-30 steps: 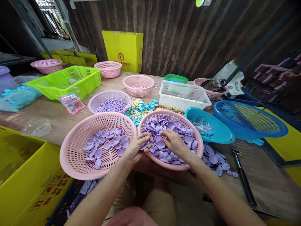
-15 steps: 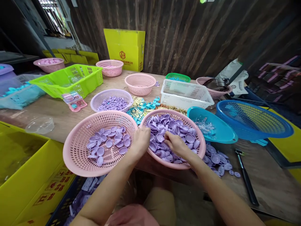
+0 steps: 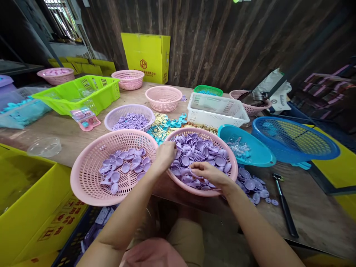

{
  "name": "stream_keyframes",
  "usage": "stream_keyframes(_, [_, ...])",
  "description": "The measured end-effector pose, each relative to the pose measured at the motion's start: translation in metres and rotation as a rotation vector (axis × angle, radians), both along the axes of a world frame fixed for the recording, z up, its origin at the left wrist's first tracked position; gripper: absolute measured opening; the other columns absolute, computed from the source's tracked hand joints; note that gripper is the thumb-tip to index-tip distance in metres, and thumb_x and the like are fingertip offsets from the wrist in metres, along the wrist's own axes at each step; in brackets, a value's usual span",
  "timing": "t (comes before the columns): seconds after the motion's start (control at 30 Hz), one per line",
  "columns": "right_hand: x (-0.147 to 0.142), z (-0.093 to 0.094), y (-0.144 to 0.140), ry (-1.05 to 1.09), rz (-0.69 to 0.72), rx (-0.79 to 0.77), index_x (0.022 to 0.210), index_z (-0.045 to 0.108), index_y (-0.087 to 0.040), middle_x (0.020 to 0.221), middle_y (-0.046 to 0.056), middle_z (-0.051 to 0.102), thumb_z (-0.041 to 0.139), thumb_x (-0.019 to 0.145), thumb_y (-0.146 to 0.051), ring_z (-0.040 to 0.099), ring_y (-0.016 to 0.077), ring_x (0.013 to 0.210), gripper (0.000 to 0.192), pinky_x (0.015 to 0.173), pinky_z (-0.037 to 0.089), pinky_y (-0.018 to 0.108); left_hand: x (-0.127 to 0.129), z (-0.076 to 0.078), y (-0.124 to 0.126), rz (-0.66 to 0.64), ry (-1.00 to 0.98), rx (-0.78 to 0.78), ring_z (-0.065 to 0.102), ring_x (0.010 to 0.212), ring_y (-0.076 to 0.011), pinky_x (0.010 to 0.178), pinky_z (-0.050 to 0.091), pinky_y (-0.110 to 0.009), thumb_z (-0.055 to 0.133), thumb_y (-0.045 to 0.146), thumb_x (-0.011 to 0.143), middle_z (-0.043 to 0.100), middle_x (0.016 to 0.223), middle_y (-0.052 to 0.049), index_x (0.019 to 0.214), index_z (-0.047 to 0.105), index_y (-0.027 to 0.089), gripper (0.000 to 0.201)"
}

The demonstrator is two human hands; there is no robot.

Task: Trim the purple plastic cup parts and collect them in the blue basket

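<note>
In the head view, purple oval dish-shaped plastic pieces [image 3: 191,150] heap up in a pink basket [image 3: 235,168] before me. My right hand [image 3: 208,172] is over the near part of this heap, thumb and fingers closed on one purple piece [image 3: 196,174]. At the basket's left rim, my left hand [image 3: 167,152] is curled, its fingertips turned away, and what they hold is hidden. A second pink basket [image 3: 83,174] stands on the left with a looser scatter of the same purple pieces [image 3: 126,168], partly behind my left forearm.
Behind stand a lilac basket [image 3: 107,116] of small purple parts, a white crate [image 3: 219,116] and a lime-green crate [image 3: 111,92]. To the right are a turquoise scoop-shaped basket [image 3: 264,159], a blue basket [image 3: 300,157], loose purple pieces [image 3: 249,184] and a black-handled hammer [image 3: 287,211].
My right hand has gone from a tight curl within the heap to a pinch on a purple piece, slightly nearer me. The left hand stays curled at the rim. The view has shifted slightly.
</note>
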State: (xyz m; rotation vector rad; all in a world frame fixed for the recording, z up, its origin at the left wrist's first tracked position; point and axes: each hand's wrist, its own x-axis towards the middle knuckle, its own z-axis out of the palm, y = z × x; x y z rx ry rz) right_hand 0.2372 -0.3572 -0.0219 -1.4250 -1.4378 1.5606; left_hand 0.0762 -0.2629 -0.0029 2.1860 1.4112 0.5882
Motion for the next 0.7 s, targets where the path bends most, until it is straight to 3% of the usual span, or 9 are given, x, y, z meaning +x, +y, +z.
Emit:
stream_keyframes(0.1, [0.008,0.006,-0.008,0.300,-0.160,-0.230,0.076,0.050,-0.017,0.058,-0.004,0.049,0.066,0.062,-0.035,0.037,0.0045,0.044,0.028,0.037,0.024,0.015,-0.004,0.010,0.000,0.016,-0.228,-0.073,0.053,0.063,-0.0161,0.064,0.037,-0.025,0.057,0.015,0.068,0.056,0.058,-0.002,0.061,0.059,0.018,0.008])
stream_keyframes(0.17, [0.019,0.014,-0.018,0.386,-0.246,-0.255,0.078,0.050,-0.017,0.059,-0.004,0.051,0.070,0.057,-0.032,0.039,0.0044,0.044,0.032,0.037,0.025,0.015,-0.001,0.019,-0.010,-0.037,-0.377,-0.141,0.050,0.058,-0.0136,0.059,0.035,-0.023,0.056,0.017,0.069,0.054,0.056,0.000,0.061,0.057,0.017,0.008])
stream_keyframes(0.27, [0.052,0.024,-0.040,0.368,-0.464,-0.092,0.084,0.051,-0.019,0.060,-0.003,0.051,0.069,0.059,-0.035,0.043,0.0065,0.047,0.035,0.039,0.030,0.017,0.015,0.028,-0.045,-0.208,-0.564,-0.239,0.048,0.057,-0.0119,0.056,0.035,-0.021,0.052,0.020,0.072,0.053,0.058,0.001,0.067,0.056,0.016,0.008])
stream_keyframes(0.33, [0.084,0.020,-0.060,0.231,-0.671,0.074,0.084,0.050,-0.021,0.060,-0.003,0.050,0.064,0.063,-0.041,0.043,0.0084,0.048,0.032,0.041,0.033,0.019,0.030,0.025,-0.079,-0.377,-0.607,-0.296,0.049,0.059,-0.0116,0.057,0.035,-0.021,0.050,0.021,0.074,0.055,0.062,0.001,0.070,0.056,0.015,0.009])
stream_keyframes(0.4, [0.114,0.003,-0.084,-0.052,-0.909,0.205,0.078,0.048,-0.021,0.058,-0.003,0.047,0.055,0.068,-0.047,0.042,0.0103,0.048,0.028,0.043,0.034,0.022,0.047,0.011,-0.115,-0.567,-0.547,-0.346,0.050,0.061,-0.0118,0.058,0.035,-0.021,0.048,0.021,0.076,0.057,0.065,0.000,0.072,0.057,0.016,0.011])
stream_keyframes(0.47, [0.134,-0.022,-0.108,-0.498,-1.169,0.284,0.071,0.048,-0.021,0.056,-0.002,0.045,0.044,0.073,-0.050,0.043,0.0134,0.050,0.029,0.045,0.036,0.026,0.065,-0.015,-0.143,-0.732,-0.391,-0.345,0.050,0.062,-0.0126,0.057,0.036,-0.022,0.046,0.023,0.078,0.058,0.068,-0.001,0.076,0.056,0.017,0.012])
stream_keyframes(0.6, [0.138,-0.072,-0.147,-0.776,-1.374,0.334,0.065,0.045,-0.022,0.066,0.004,0.047,0.044,0.074,-0.045,0.048,0.0216,0.070,0.024,0.064,0.040,0.035,0.097,-0.071,-0.162,-0.881,-0.002,-0.148,0.052,0.078,-0.0175,0.066,0.038,-0.026,0.043,0.011,0.075,0.057,0.092,-0.006,0.088,0.053,0.017,0.018])
stream_keyframes(0.7, [0.124,-0.094,-0.158,-0.906,-1.427,0.370,0.064,0.046,-0.023,0.074,0.008,0.046,0.044,0.077,-0.038,0.048,0.0259,0.083,0.020,0.074,0.038,0.040,0.115,-0.092,-0.154,-0.884,0.048,-0.107,0.050,0.091,-0.0207,0.078,0.038,-0.031,0.038,0.005,0.074,0.055,0.098,-0.008,0.089,0.052,0.017,0.024])
